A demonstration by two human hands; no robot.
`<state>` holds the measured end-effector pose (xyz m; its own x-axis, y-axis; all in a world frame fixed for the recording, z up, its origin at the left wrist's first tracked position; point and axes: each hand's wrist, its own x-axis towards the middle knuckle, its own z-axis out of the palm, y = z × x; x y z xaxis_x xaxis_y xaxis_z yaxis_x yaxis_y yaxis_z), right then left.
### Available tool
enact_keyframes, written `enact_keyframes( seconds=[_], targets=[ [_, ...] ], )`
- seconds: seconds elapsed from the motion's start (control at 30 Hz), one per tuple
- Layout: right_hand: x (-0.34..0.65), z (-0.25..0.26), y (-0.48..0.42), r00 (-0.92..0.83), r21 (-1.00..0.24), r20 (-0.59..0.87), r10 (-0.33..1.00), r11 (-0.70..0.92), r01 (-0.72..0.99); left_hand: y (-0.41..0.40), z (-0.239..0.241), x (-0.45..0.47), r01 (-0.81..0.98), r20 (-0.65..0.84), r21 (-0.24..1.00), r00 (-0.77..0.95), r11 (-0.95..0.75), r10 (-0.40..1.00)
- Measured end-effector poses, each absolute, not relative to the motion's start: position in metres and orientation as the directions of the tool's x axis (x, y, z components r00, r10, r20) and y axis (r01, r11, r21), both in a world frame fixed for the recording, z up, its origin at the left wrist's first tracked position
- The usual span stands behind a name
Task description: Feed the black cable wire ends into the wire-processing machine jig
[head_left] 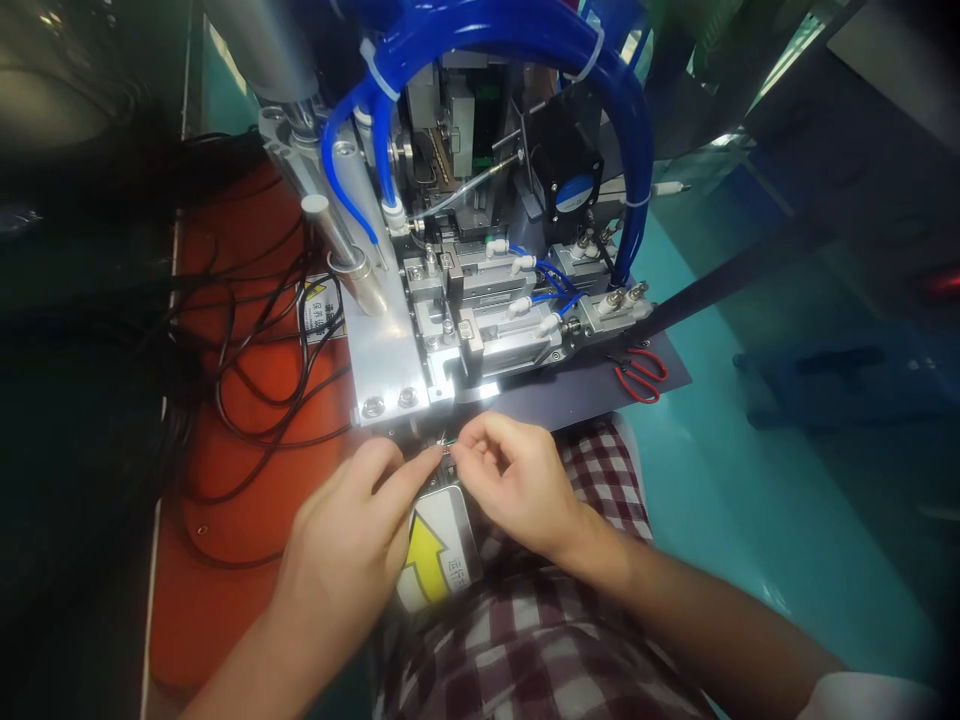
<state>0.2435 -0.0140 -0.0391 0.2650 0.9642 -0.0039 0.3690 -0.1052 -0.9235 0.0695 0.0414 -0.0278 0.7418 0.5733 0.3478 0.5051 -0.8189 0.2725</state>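
Observation:
My left hand [352,540] and my right hand [510,480] meet fingertip to fingertip just below the front edge of a metal machine [457,310]. Both are closed in a pinch on a tiny part [445,447] between them, too small to name. The pinch sits over a plate with a yellow arrow label [429,555]. Thin black cables [247,350] lie to the left of my left hand.
Blue air hoses [480,40] loop over the machine. Red-handled scissors [639,375] lie on the dark plate at right. An orange mat [225,480] covers the table at left. My checked clothing [540,620] fills the bottom. The teal floor [750,480] lies to the right.

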Motion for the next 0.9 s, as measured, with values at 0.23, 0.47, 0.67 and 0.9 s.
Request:
enact_keyframes(
  seconds=[0.23,0.47,0.67,0.9],
  targets=[
    [0.237,-0.042,-0.009,0.247,-0.894,-0.427,0.87,-0.366,-0.257,0.042,-0.03,0.068,0.504,0.337,0.301,0.738,-0.809,0.585],
    [0.246,-0.044,-0.011,0.211,-0.896,-0.43,0.878,-0.388,-0.215,0.044,-0.03,0.068,0.491,0.336,0.292,0.751,-0.821,0.568],
    [0.252,-0.043,-0.011,0.28,-0.955,-0.289,0.915,-0.296,-0.019,0.042,-0.03,0.067,0.493,0.338,0.307,0.743,-0.814,0.577],
    [0.248,-0.043,-0.008,0.26,-0.956,-0.247,0.933,-0.28,0.094,0.042,-0.029,0.068,0.497,0.333,0.298,0.746,-0.815,0.577]
  ],
)
